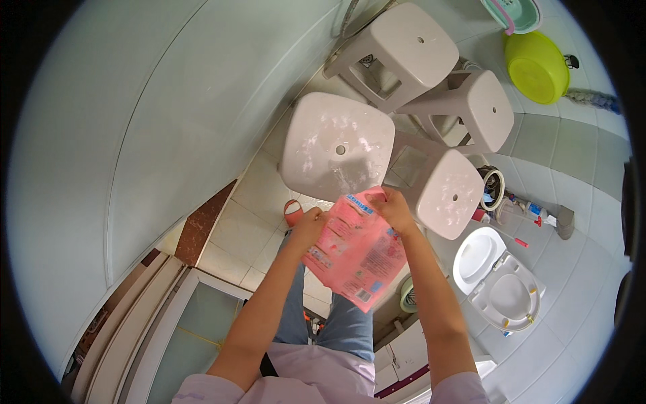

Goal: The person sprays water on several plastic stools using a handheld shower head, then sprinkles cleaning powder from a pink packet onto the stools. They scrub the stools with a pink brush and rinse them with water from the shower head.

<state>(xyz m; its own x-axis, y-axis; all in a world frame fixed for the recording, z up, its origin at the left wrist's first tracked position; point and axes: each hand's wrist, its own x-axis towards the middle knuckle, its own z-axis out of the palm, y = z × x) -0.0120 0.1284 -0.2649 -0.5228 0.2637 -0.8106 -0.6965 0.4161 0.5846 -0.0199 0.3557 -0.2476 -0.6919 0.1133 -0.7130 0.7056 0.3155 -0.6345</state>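
Between my hands is a pink printed plastic packet that bears writing and a barcode. My left hand grips its left edge. At the top right corner, my right hand pinches the packet. Just beyond it stands a light beige plastic stool, its seat wet and dusted with white patches around a central hole. Whether the packet is torn open at the top cannot be made out.
Behind and right stand more stools. A white toilet, a waste bin and a spray bottle are along the right wall. A lime basin hangs above. A glazed door lies lower left.
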